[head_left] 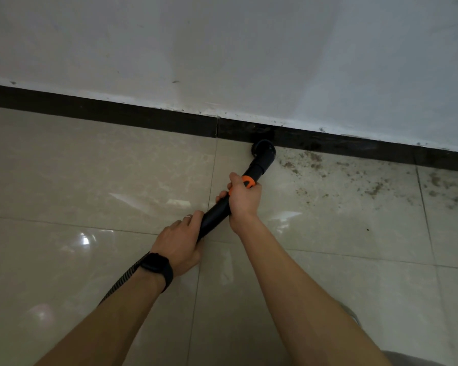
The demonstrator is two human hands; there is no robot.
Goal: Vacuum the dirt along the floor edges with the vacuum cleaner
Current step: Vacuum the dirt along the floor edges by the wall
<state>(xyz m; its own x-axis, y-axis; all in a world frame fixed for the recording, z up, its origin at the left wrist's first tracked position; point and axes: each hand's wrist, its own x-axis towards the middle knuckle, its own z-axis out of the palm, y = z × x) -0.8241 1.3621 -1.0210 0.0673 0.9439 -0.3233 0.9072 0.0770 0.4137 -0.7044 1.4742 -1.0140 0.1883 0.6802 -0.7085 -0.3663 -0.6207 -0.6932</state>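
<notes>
My right grip [245, 199] clasps the wand [217, 212]; my left grip [179, 245] clasps it just behind. It seems stiff and light. Dirt [312, 159] lies rightward of both.

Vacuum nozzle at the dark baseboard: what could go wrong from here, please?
1. The nozzle sits at the left end of the dirt, which spreads right and out from the baseboard; a pass hugging the edge alone would probably leave specks.
2. The nozzle appears to touch the baseboard, so hard pushing may scuff it.
3. The hose trails under the left hand gripping the tube; it might snag as the right hand steers rightward.
</notes>
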